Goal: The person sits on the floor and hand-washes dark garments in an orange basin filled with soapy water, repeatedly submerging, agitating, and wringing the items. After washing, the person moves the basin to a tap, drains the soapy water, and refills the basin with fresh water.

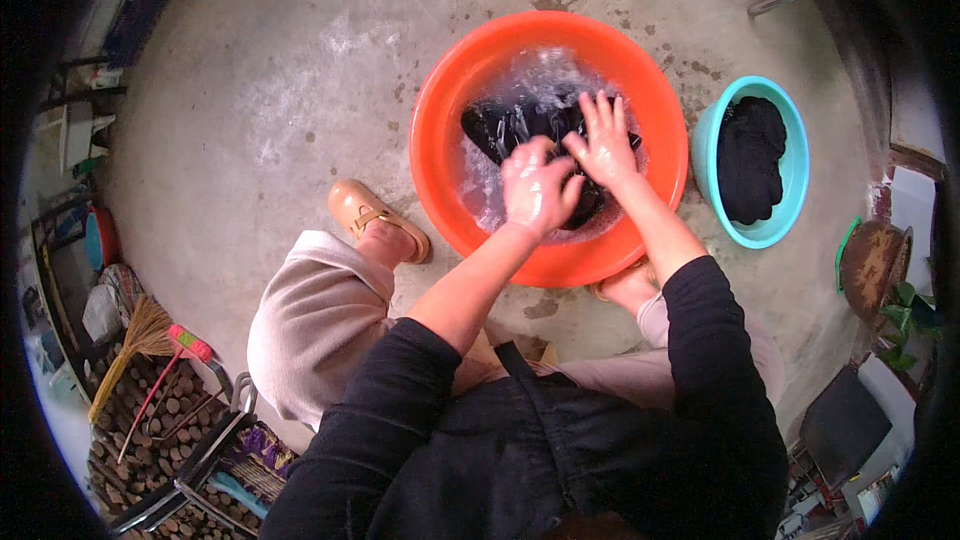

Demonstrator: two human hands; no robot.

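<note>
A wide orange basin (pixel 433 130) stands on the floor in front of me, holding sudsy water and a soaked black cloth (pixel 488 128). Both hands are wet and inside the basin. My left hand (pixel 538 187) is over the near part of the cloth, its thumb apart and its fingers bent and slightly blurred. Just right of it and a little farther away, my right hand (pixel 606 145) lies on the cloth with its fingers spread. Neither hand visibly grips the fabric. The cloth's shape is partly hidden by my hands and the foam.
Right of the basin, a turquoise tub (pixel 798 180) holds more black fabric (pixel 752 160). My sandalled foot (pixel 378 225) is at the basin's left. A straw broom (pixel 140 335), a red-headed brush (pixel 190 342) and a metal-framed chair (pixel 185 485) stand at the lower left by stacked logs (pixel 165 410).
</note>
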